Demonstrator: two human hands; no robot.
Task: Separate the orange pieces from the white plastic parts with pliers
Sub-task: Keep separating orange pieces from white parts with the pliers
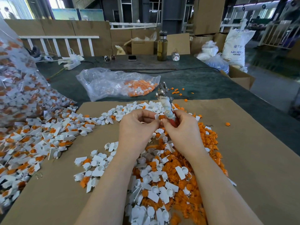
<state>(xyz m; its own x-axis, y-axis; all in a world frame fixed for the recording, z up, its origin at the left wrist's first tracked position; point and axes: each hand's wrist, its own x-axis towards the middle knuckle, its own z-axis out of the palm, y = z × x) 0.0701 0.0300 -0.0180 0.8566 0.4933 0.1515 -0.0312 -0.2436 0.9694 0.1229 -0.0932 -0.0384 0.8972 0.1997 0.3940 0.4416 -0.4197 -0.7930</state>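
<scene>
My right hand (181, 129) grips the pliers (164, 99) by their red, cloth-wrapped handles, with the metal jaws pointing up and away. My left hand (138, 125) pinches a white plastic part with an orange piece (160, 117) in it, held between both hands above the cardboard sheet (243, 143). The fingertips of both hands meet at that part. Below my hands lies a mixed heap of loose orange pieces (209, 135) and white parts (97, 166).
A large clear bag (19, 88) at the left spills unseparated white-and-orange parts onto the cardboard. A second clear bag (113, 83) lies behind on the green table. Farther back stand a bottle (162, 46), a phone (132, 57), sunglasses (109, 57) and cardboard boxes.
</scene>
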